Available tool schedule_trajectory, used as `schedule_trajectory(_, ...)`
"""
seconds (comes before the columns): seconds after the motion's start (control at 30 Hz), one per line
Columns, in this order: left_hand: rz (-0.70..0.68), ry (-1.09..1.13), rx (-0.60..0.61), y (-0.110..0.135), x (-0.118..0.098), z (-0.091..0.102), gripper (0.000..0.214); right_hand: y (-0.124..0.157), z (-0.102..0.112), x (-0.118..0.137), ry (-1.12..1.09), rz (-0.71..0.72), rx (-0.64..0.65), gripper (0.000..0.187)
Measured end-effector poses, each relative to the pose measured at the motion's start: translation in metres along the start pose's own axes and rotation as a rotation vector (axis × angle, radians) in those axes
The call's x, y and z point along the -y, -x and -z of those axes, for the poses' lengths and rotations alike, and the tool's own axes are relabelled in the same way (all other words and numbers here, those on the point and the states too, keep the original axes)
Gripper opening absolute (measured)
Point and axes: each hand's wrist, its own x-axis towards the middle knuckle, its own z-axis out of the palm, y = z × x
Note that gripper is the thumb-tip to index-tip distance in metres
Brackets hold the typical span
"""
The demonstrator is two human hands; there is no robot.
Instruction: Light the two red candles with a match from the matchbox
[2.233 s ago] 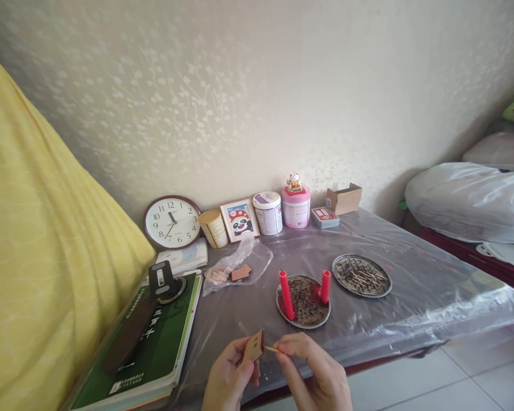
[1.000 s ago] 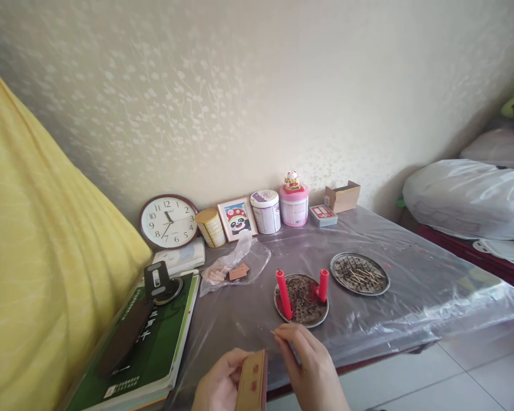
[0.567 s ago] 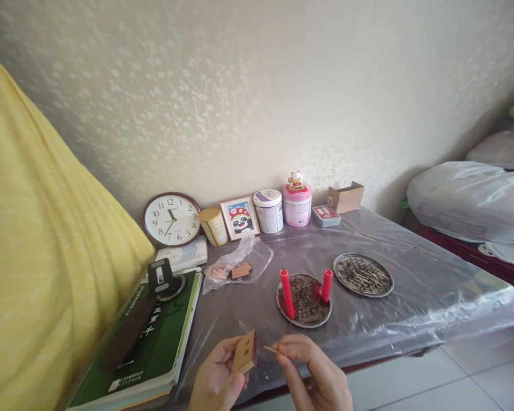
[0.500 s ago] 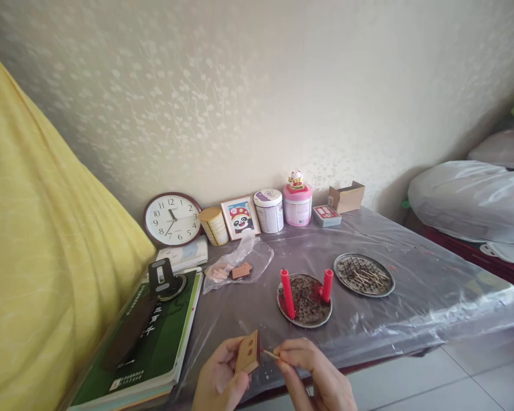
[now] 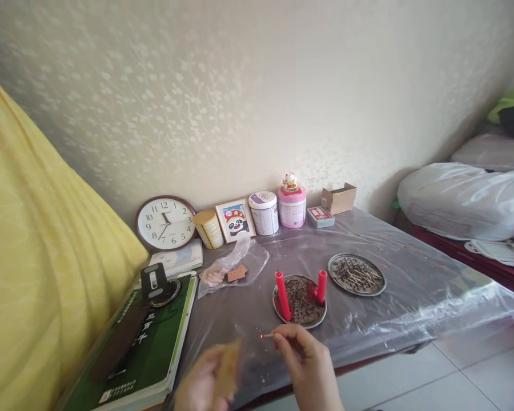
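Head view: one match point(image 5: 268, 335), held near the front edge of the table point(image 5: 235, 319); judged light, stiff and easily snapped, best taken by the plain end, away from the bright tip. Its plain end is pinched by the right hand point(image 5: 306, 357), thumb and forefinger closed. One matchbox point(image 5: 228, 368), blurred, probably thin card and crushable, is grasped by the left hand point(image 5: 199, 381), fingers half curled, at the same edge.

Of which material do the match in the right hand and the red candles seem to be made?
Match: probably wood, unfinished, since its thin stick is pale. Red candles: likely wax, with slight sheen; red residue lies around their bases.
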Motion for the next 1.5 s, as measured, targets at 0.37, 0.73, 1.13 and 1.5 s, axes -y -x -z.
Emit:
schedule_trajectory(0.37, -0.064, 0.254, -0.486, -0.021, -0.024, 0.034, 0.041, -0.016, 0.012, 0.008, -0.215, -0.244, -0.062, 0.035)
schedule_trajectory(0.73, -0.038, 0.255, -0.435, -0.023, -0.015, 0.029, 0.031, -0.017, 0.016, 0.011, -0.192, -0.256, -0.032, 0.037)
schedule_trajectory(1.13, 0.000, 0.265, -0.456, -0.026, -0.013, 0.030, 0.035, -0.018, 0.013, 0.006, -0.329, -0.282, -0.049, 0.037)
schedule_trajectory(1.5, 0.037, 0.290, -0.482, -0.027, -0.010, 0.033, 0.036, -0.020, 0.014, 0.006, -0.297, -0.254, -0.056, 0.035)
